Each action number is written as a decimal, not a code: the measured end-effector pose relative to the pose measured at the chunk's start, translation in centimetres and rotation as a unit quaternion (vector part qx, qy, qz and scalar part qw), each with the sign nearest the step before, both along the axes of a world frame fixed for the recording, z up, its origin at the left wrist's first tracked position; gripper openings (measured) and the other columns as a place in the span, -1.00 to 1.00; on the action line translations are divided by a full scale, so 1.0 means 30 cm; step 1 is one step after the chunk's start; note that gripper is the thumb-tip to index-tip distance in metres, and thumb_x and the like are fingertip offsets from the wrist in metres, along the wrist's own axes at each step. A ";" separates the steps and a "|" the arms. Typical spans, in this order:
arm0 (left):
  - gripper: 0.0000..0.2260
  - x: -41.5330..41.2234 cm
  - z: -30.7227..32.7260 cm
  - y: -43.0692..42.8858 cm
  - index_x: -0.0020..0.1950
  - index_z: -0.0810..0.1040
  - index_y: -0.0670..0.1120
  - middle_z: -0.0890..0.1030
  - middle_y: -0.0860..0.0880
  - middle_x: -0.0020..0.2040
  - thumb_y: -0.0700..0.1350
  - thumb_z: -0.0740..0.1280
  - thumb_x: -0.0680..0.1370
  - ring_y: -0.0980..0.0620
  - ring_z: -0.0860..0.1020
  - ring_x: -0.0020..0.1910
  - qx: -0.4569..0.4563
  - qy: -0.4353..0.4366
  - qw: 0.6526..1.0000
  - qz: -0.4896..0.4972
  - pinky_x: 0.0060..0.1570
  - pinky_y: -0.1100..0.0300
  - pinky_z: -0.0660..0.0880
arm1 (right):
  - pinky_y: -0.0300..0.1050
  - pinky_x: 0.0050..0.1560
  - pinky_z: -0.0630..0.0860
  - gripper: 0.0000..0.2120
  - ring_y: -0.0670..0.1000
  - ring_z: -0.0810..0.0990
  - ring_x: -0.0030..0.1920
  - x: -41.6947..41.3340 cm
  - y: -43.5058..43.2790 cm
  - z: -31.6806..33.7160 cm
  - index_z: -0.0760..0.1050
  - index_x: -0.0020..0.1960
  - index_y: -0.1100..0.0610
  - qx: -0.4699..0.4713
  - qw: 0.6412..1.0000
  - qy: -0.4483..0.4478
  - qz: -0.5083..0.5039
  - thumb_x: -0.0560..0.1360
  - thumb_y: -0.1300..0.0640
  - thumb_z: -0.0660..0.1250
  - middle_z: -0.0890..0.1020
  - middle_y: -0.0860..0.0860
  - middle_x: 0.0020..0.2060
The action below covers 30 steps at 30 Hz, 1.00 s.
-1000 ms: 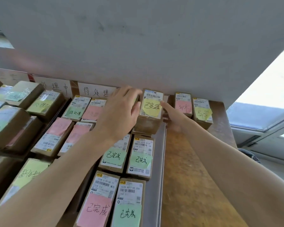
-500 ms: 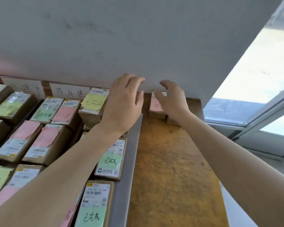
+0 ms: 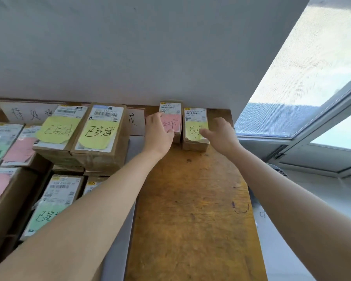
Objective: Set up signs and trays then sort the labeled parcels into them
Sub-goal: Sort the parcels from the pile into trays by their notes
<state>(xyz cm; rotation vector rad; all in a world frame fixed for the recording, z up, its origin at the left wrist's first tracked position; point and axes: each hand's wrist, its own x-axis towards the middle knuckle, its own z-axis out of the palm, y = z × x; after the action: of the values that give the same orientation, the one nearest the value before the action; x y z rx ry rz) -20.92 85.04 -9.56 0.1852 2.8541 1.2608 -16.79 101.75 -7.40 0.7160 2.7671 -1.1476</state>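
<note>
A white wall closes the far side, with a window to the right. A bare wooden worktop runs from near to far.

Two parcels stand at the worktop's far end, against the wall and just beside each other. The left parcel bears a pink note reading 异常. The right parcel bears a yellow note with the same two characters. Judged from the matching labels, you are keeping them apart from the trays as one class.

Your left hand lies over the near left part of the pink-noted parcel, thumb across the note. Its fingers are hidden, so a grip cannot be confirmed. Your right hand reaches the yellow-noted one. Its fingers are extended and touch the note, closed round nothing.

To the left, a grey tray holds stacked parcels. Two on top carry yellow notes reading 已完成, and a nearer one carries a green note that begins 已完.

On the wall, one paper sign reads 待处理. Another sign shows only 成, the rest being covered.
</note>
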 end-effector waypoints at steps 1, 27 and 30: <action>-0.53 -0.025 -0.020 0.015 0.37 0.29 -0.14 0.35 -0.12 0.32 -0.18 0.37 0.51 -0.03 0.36 0.30 -0.009 -0.008 1.000 0.014 0.24 0.12 0.45 | -0.08 0.11 0.37 -0.35 0.11 0.38 0.32 -0.016 0.009 -0.023 0.15 0.48 0.16 -0.041 0.999 -0.024 -0.018 0.51 -0.03 0.32 0.34 0.10 0.40; -0.72 0.064 0.053 0.060 0.18 0.26 -0.04 0.49 -0.07 0.17 -0.08 0.30 0.56 0.01 0.48 0.07 0.311 -0.238 0.910 0.139 0.14 0.01 0.52 | -0.11 -0.28 0.47 -0.75 0.02 0.56 -0.28 0.091 0.048 -0.007 0.46 0.09 0.19 -0.390 0.899 -0.025 -0.199 0.43 0.30 0.35 0.61 0.07 -0.12; -0.69 0.135 0.154 0.024 0.20 0.25 -0.07 0.48 -0.04 0.11 -0.12 0.30 0.55 0.06 0.44 0.07 0.334 -0.222 0.910 0.105 0.17 0.04 0.50 | -0.06 -0.24 0.46 -0.85 0.05 0.54 -0.31 0.187 0.009 0.088 0.46 -0.05 0.17 -0.414 0.886 0.004 -0.208 0.42 0.32 0.31 0.57 0.10 -0.11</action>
<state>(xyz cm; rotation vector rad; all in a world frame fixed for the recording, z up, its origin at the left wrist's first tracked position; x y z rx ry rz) -16.87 85.76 -4.95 -0.3702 2.0162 1.9722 -11.18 102.02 -4.75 1.1578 1.8158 -2.1690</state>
